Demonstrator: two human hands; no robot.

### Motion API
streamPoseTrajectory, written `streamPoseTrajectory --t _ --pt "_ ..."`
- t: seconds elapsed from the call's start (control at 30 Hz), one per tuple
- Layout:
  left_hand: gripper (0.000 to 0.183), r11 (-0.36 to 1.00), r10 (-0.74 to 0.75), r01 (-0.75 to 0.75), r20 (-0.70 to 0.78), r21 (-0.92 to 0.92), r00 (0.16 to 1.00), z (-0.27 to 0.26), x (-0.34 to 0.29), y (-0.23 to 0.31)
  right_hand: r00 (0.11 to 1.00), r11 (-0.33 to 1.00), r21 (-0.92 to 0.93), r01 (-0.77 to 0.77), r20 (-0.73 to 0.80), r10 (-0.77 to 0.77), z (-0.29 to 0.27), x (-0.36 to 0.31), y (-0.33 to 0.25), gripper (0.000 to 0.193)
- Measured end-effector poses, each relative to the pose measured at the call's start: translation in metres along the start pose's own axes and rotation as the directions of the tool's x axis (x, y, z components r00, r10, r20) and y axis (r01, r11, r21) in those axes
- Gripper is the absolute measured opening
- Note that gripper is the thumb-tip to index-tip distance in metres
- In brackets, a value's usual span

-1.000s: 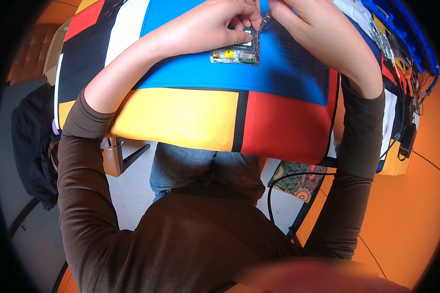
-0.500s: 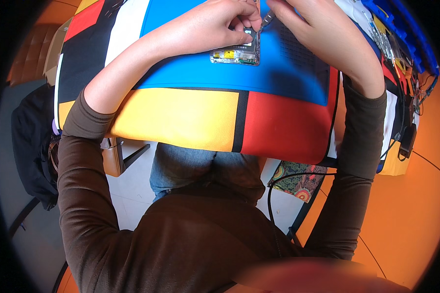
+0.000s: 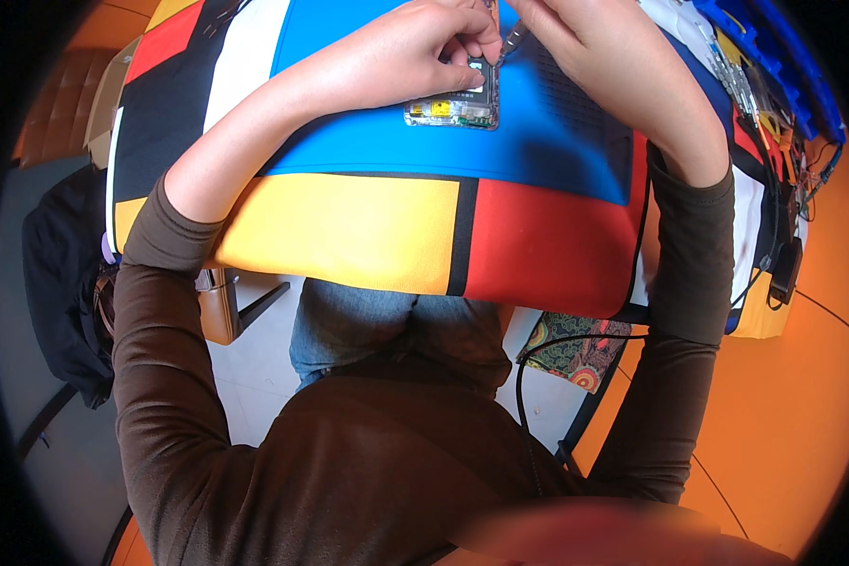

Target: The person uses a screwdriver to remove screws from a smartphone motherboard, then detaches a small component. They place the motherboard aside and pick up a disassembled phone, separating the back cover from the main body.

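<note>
An opened phone (image 3: 450, 115), its black battery and inner parts bare, lies on a blue work mat (image 3: 349, 146) at the top of the head view. My left hand (image 3: 446, 47) grips it from the left, thumb across the battery and the other fingers curled over the phone's upper part. In my right hand (image 3: 590, 42) is a slim silver metal tool (image 3: 512, 40), its lower end close to the phone's right edge. Whether the tip touches the phone I cannot tell. The fingertips of my right hand and the phone's far end are partly hidden or cut off.
A cloth (image 3: 349, 226) with coloured blocks covers the table under the mat. At the right edge lie several slim metal tools (image 3: 738, 80), a blue plastic tray (image 3: 783, 57) and dark cables (image 3: 769, 255). A dark garment (image 3: 61, 274) hangs at the left.
My right hand and forearm have shifted slightly to the left. The phone has moved a little left and down with my left hand still on it.
</note>
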State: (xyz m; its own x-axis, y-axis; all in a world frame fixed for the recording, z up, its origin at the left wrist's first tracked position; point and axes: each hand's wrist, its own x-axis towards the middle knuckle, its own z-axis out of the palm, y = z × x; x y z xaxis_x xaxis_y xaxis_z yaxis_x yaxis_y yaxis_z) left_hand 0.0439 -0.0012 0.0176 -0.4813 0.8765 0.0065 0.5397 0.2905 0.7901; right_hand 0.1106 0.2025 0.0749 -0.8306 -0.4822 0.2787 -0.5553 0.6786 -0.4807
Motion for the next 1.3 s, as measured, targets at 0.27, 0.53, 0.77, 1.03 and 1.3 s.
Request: streamPoseTrajectory --t 0.27,0.53,0.77,1.03,1.3 --pt "0.015 0.998 0.038 -0.037 -0.034 0.043 0.999 0.001 0.001 0.004 1.0 0.999 0.043 0.025 0.009 -0.025 0.004 0.004 0.001 0.014" --pt "0.018 0.994 0.087 -0.083 -0.054 0.067 0.995 0.003 0.0 -0.002 1.0 1.0 0.024 -0.019 -0.024 0.02 0.003 0.005 -0.005 0.016" --pt "0.037 0.967 0.067 -0.038 -0.111 0.251 0.992 0.013 0.0 -0.008 1.0 0.994 0.108 0.0 0.026 -0.003 0.002 0.002 -0.005 0.013" --pt "0.019 0.985 0.095 -0.068 -0.172 0.156 0.98 0.017 -0.001 -0.005 0.998 0.999 -0.038 -0.034 -0.051 0.032 0.006 0.0 0.002 0.015" --pt "0.03 0.976 0.039 -0.009 -0.131 0.219 0.991 0.015 -0.002 -0.005 0.986 0.982 -0.097 0.163 -0.029 -0.166 0.013 0.0 0.016 0.017"
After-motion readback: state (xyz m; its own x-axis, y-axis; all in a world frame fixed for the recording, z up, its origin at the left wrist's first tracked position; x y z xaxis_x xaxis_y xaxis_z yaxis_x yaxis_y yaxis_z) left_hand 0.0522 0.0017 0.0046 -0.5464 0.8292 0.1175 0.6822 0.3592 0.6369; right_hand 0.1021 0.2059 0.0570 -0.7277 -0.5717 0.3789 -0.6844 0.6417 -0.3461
